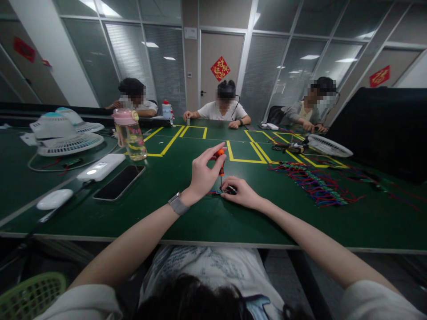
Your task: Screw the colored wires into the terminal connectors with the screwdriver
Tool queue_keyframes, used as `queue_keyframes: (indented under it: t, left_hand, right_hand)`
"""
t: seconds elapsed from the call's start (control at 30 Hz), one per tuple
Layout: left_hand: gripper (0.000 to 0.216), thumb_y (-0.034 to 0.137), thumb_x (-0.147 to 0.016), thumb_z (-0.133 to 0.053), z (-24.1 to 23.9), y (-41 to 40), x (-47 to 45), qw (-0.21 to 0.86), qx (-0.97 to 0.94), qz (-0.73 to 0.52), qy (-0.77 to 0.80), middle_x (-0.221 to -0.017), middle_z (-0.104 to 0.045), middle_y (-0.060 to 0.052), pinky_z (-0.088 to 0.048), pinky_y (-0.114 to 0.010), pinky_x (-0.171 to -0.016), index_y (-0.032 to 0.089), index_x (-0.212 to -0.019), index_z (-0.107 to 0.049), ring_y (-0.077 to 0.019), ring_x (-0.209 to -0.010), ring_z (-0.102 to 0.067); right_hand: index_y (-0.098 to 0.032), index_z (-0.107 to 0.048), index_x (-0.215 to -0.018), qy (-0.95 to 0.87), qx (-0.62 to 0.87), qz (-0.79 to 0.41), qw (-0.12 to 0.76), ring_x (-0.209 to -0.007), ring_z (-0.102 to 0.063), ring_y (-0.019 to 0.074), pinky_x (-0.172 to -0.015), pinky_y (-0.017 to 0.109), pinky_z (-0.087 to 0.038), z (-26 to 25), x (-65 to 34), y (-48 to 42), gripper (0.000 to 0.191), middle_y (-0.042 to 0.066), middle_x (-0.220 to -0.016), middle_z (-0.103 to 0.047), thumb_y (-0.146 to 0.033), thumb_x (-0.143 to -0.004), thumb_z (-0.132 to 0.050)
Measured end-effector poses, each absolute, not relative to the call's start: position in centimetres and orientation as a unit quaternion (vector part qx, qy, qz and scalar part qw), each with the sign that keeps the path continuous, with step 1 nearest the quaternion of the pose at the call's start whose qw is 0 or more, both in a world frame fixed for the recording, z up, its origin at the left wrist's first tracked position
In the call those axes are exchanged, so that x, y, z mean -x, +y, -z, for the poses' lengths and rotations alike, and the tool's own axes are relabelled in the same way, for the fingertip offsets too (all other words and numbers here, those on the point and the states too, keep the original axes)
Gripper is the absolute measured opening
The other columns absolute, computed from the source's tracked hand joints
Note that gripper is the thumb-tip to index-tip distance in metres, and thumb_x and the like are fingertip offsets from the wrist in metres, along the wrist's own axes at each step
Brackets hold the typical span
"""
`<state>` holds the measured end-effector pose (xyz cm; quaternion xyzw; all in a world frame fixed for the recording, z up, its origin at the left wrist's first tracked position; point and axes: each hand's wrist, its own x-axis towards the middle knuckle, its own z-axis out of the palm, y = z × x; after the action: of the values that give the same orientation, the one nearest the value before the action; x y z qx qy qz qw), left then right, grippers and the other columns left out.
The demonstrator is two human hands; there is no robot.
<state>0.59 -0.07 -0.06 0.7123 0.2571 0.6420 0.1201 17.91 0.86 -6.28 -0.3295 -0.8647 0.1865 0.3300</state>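
My left hand, with a watch on its wrist, is closed round the orange and black handle of a screwdriver. The screwdriver stands upright, its shaft pointing down at a small green circuit board on the table. Red and blue wires come off the board's left side. My right hand rests on the table with its fingers curled round the board and a small black part attached or lying against it; which of the two I cannot tell. The screwdriver's tip is partly hidden by my right fingers.
Many wired circuit boards lie in a row on the right. Left are a phone, white power bank, white case, pink-lidded bottle and fans. Yellow tape marks the green table. Several people sit opposite.
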Motion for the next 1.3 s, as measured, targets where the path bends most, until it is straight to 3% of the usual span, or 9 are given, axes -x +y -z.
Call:
queue_keyframes:
  t: [0.17, 0.37, 0.47, 0.63, 0.83, 0.93, 1.17, 1.3]
  left_hand:
    - [0.021, 0.026, -0.088, -0.063, -0.17, -0.32, -0.47, 0.039, -0.722, -0.637, 0.269, -0.089, -0.061, -0.002, -0.050, -0.026, -0.075, 0.022, -0.107, -0.069, -0.0125, -0.079, -0.058]
    - [0.030, 0.024, -0.098, -0.040, 0.16, -0.22, -0.50, 0.091, -0.739, -0.620, 0.248, -0.115, -0.063, -0.008, -0.049, -0.032, -0.092, 0.021, -0.120, -0.062, -0.0175, -0.106, -0.060]
    - [0.029, 0.024, -0.096, -0.047, 0.19, -0.15, -0.60, 0.132, -0.736, -0.619, 0.240, -0.112, -0.067, -0.008, -0.052, -0.029, -0.085, 0.021, -0.122, -0.060, -0.0163, -0.097, -0.065]
    - [0.018, 0.027, -0.087, -0.064, -0.25, -0.40, -0.53, 0.059, -0.739, -0.625, 0.245, -0.090, -0.060, -0.003, -0.050, -0.026, -0.073, 0.021, -0.103, -0.069, -0.0127, -0.079, -0.059]
    - [0.031, 0.023, -0.098, -0.041, 0.03, -0.25, -0.39, 0.110, -0.747, -0.610, 0.238, -0.115, -0.062, -0.008, -0.051, -0.031, -0.089, 0.022, -0.122, -0.061, -0.0164, -0.103, -0.061]
    - [0.034, 0.024, -0.098, -0.043, 0.31, -0.04, -0.52, 0.153, -0.737, -0.615, 0.235, -0.122, -0.064, -0.009, -0.053, -0.031, -0.088, 0.021, -0.130, -0.055, -0.0171, -0.103, -0.064]
    - [0.021, 0.024, -0.088, -0.062, -0.16, -0.35, -0.66, 0.078, -0.732, -0.629, 0.250, -0.095, -0.065, -0.003, -0.052, -0.025, -0.075, 0.020, -0.108, -0.067, -0.0125, -0.082, -0.062]
    - [0.024, 0.023, -0.094, -0.052, -0.15, -0.37, -0.46, 0.058, -0.742, -0.620, 0.249, -0.103, -0.060, -0.006, -0.050, -0.028, -0.083, 0.021, -0.112, -0.066, -0.0146, -0.094, -0.060]
  right_hand:
    - [-0.019, -0.063, -0.077, -0.865, 0.327, -0.188, 0.332, -0.088, -0.062, 0.0199, -0.084, 0.036, -0.048, 6.30, -17.87, 0.89, 0.006, 0.005, -0.089, -0.068, -0.018, -0.077, -0.069]
    - [-0.019, -0.064, -0.078, -0.866, 0.329, -0.184, 0.328, -0.087, -0.062, 0.0198, -0.083, 0.036, -0.048, 6.17, -17.92, 0.82, 0.005, 0.005, -0.089, -0.067, -0.019, -0.077, -0.069]
    - [-0.019, -0.063, -0.077, -0.865, 0.329, -0.185, 0.330, -0.087, -0.062, 0.0202, -0.083, 0.036, -0.049, 6.18, -17.91, 0.82, 0.006, 0.005, -0.088, -0.067, -0.019, -0.077, -0.069]
    - [-0.020, -0.062, -0.076, -0.864, 0.327, -0.187, 0.335, -0.088, -0.062, 0.0203, -0.083, 0.036, -0.048, 6.34, -17.91, 0.90, 0.007, 0.005, -0.087, -0.068, -0.019, -0.077, -0.069]
    - [-0.019, -0.063, -0.077, -0.865, 0.328, -0.187, 0.331, -0.087, -0.062, 0.0207, -0.083, 0.037, -0.048, 6.31, -17.94, 0.88, 0.006, 0.006, -0.089, -0.068, -0.019, -0.077, -0.069]
    - [-0.019, -0.064, -0.078, -0.865, 0.327, -0.186, 0.331, -0.088, -0.062, 0.0205, -0.084, 0.036, -0.048, 6.26, -17.96, 0.87, 0.006, 0.006, -0.089, -0.068, -0.019, -0.077, -0.069]
    - [-0.019, -0.063, -0.077, -0.868, 0.322, -0.179, 0.332, -0.087, -0.062, 0.0199, -0.082, 0.035, -0.048, 6.51, -18.02, 1.09, 0.007, 0.005, -0.087, -0.067, -0.019, -0.077, -0.069]
    - [-0.019, -0.063, -0.077, -0.867, 0.322, -0.178, 0.337, -0.087, -0.062, 0.0199, -0.082, 0.034, -0.048, 6.63, -17.97, 1.14, 0.007, 0.005, -0.087, -0.067, -0.019, -0.077, -0.069]
